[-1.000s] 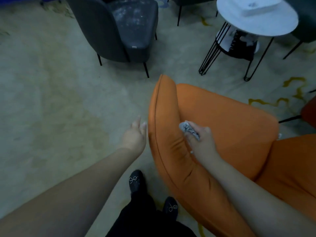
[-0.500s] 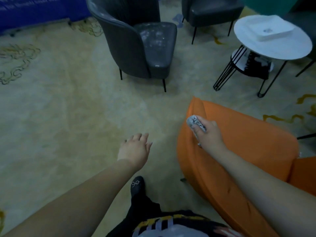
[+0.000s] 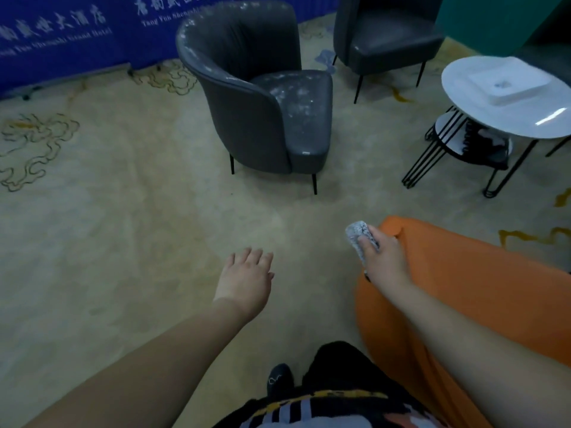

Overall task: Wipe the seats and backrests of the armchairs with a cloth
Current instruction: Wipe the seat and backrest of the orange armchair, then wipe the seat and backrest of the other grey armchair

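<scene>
Hanging over the patterned carpet [image 3: 92, 242], the left hand [image 3: 245, 278] was spread flat with its fingers straight and relaxed, holding nothing and touching nothing. Beyond it stood a dark grey armchair [image 3: 262, 97], its seat and backrest rim mottled with pale smears. Right of the left hand, the right hand [image 3: 384, 257] had its fingers curled round a bunched grey-patterned cloth [image 3: 358, 234], the wad poking out past the thumb at the upper edge of the orange armchair [image 3: 479, 304] backrest. Further right stood a round white table [image 3: 494, 118] on black wire legs, bearing a white square dish [image 3: 509, 83].
</scene>
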### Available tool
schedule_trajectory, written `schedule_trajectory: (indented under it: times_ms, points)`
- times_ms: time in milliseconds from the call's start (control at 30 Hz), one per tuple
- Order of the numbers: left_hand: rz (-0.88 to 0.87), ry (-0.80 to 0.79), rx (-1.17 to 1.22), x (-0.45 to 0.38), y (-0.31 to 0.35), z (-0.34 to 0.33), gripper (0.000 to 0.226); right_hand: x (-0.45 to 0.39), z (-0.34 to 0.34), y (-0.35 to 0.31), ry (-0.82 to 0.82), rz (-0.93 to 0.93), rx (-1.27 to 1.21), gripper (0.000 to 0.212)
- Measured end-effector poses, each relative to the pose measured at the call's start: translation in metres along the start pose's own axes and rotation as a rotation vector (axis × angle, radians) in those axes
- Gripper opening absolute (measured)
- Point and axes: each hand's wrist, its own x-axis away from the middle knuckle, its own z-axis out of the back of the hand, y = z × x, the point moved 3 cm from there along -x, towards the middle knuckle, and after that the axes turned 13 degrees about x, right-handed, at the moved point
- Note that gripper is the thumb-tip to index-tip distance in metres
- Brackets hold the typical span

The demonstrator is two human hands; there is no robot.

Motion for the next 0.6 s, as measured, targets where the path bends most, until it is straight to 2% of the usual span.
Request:
schedule_trajectory:
  times_ms: [600]
  points:
    - [0.059, -0.072, 0.065, -0.226, 0.007, 0.047, 0.049, -0.244, 0.026, -0.017, -0.009, -0.111, -0.102, 0.043]
